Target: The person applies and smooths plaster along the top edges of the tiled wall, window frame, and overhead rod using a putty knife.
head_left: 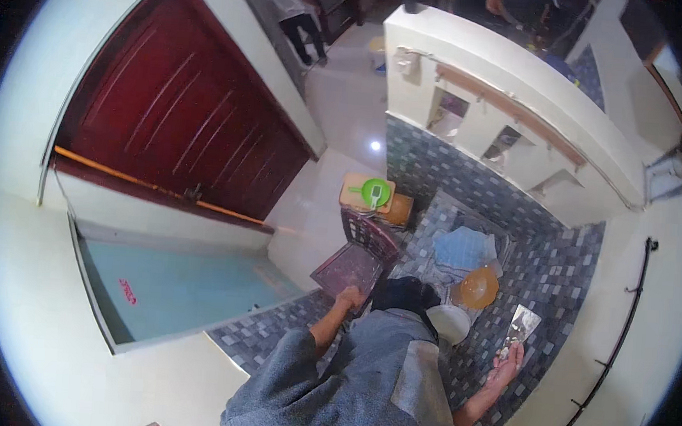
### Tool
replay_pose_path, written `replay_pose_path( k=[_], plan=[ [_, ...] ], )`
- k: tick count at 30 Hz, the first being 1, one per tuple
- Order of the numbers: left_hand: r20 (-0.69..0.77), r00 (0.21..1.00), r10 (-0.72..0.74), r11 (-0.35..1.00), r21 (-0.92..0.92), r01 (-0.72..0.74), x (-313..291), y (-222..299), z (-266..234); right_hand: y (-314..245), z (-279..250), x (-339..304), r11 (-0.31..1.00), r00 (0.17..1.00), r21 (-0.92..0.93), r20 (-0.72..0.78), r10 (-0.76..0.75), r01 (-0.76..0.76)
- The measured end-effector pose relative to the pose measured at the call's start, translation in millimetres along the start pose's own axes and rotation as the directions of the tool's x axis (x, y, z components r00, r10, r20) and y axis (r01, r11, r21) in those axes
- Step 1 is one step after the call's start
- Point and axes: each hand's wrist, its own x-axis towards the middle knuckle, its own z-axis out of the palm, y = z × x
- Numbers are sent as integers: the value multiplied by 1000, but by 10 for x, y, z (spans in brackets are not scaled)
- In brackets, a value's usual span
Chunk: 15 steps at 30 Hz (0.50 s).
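Observation:
A dark red chair (351,270) with a slatted back stands before me on the left. My left hand (349,298) is closed on the near edge of its seat. My right hand (507,364), out to the right over the tiled floor, grips a scraper (523,324) with a wide, shiny metal blade pointing away from me. Pale smears show on the fingers and near the handle, which is mostly hidden in the hand. Close in front of my body is a white bucket (451,323), partly covered by my clothing. Beside it sits an orange basin (478,288).
Beyond the chair, a wooden stool (353,184) carries a green long-handled pan (375,192) with a small pale object in it. Light blue sheeting (464,249) lies on the tiles. A low white wall (513,75) stands ahead. Far off is another person (291,11).

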Motion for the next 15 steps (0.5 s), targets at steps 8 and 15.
replay_pose_path(
  k=[8,15],
  plan=[
    [169,982,-85,994,-60,96,35,-106,300,-220,593,-26,998,997,-69,78,-5,11],
    [228,972,51,991,-133,-21,121,-572,380,-98,668,121,991,985,-120,165,-43,64]
  ],
)
